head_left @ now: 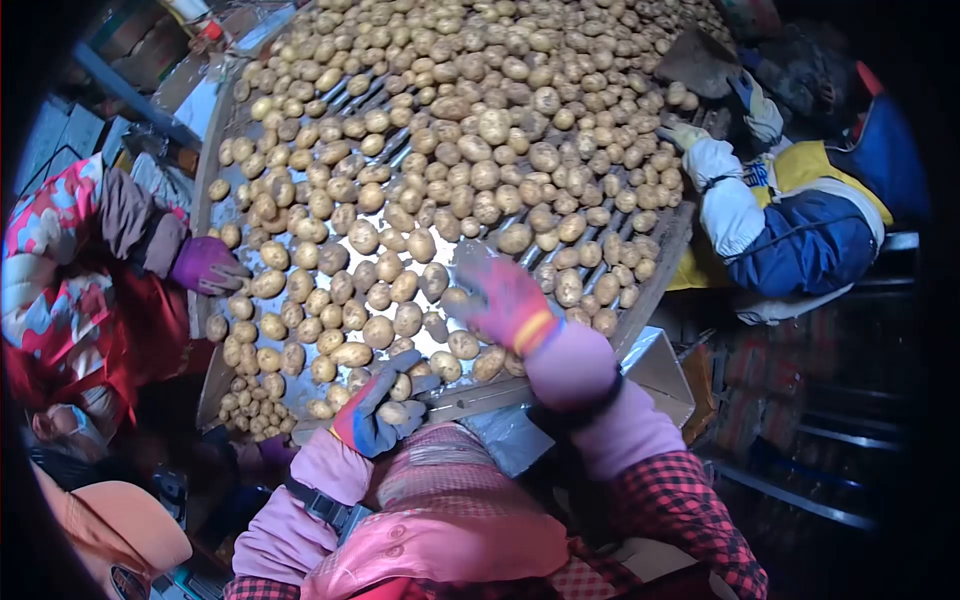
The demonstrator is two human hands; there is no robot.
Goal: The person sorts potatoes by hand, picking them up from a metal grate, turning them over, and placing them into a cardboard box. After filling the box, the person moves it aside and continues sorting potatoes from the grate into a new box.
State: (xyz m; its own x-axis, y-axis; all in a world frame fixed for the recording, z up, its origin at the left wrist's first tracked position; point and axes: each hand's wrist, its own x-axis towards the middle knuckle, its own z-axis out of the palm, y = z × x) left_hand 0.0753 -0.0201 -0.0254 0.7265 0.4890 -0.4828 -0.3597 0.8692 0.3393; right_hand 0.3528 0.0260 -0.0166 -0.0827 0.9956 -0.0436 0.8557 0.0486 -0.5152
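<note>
A slatted sorting table (655, 275) slopes away from me, covered with several yellow-brown potatoes (480, 130). My left hand (385, 405), in a blue and red glove, is curled around a potato (392, 412) at the table's near edge. My right hand (505, 300), in a red glove with a yellow cuff band, reaches over the near potatoes with fingers spread, touching one potato (455, 297) without holding it. Pink sleeves cover both my arms.
A co-worker's purple-gloved hand (205, 265) rests at the table's left edge. Another person in a blue and yellow jacket (810, 225) works at the right edge with white-gloved hands (690, 135). A cardboard box (660, 370) sits below the table's near right corner.
</note>
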